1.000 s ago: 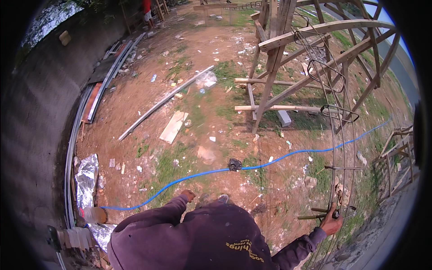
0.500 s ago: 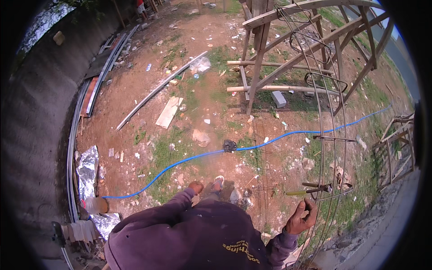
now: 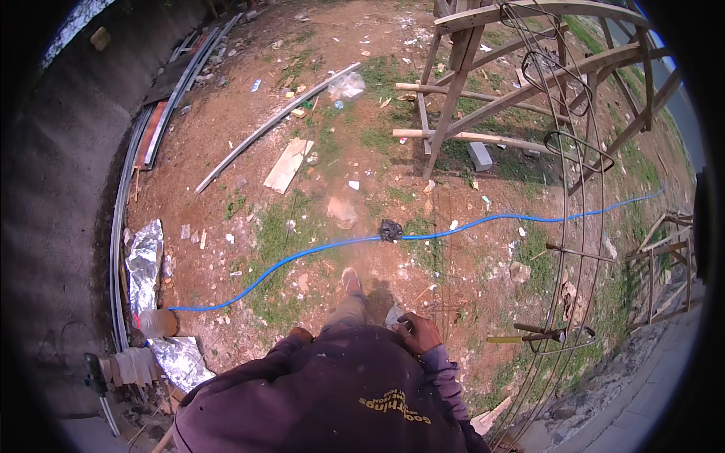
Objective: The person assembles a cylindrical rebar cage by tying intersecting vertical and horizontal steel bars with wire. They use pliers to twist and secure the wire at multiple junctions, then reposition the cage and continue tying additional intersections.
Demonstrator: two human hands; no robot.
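Note:
My right hand (image 3: 421,334) is in front of my body with its fingers curled in. A small dark patch shows at its fingertips, too unclear to name. My left hand (image 3: 300,334) barely shows past the sleeve at my waist, its fingers hidden. To the right runs a long rebar cage (image 3: 560,279) of thin bars with bent stirrups. Hooked on one of its stirrups hangs a pair of pincers (image 3: 521,339) with one yellow handle and one dark handle, apart from both hands. A shoe (image 3: 351,281) of mine stands forward on the dirt.
A blue hose (image 3: 317,250) crosses the ground ahead, with a black bundle (image 3: 390,230) on it. Wooden trestles (image 3: 453,98) stand at the far right. A plastic jug (image 3: 157,323) and foil sheets (image 3: 145,264) lie left beside a concrete wall (image 3: 57,226). A board (image 3: 288,164) and a long pole (image 3: 276,127) lie ahead.
My right hand has left the rebar cage and come left to the front of my body. My left hand has drawn back toward my waist. The pincers stay on the cage.

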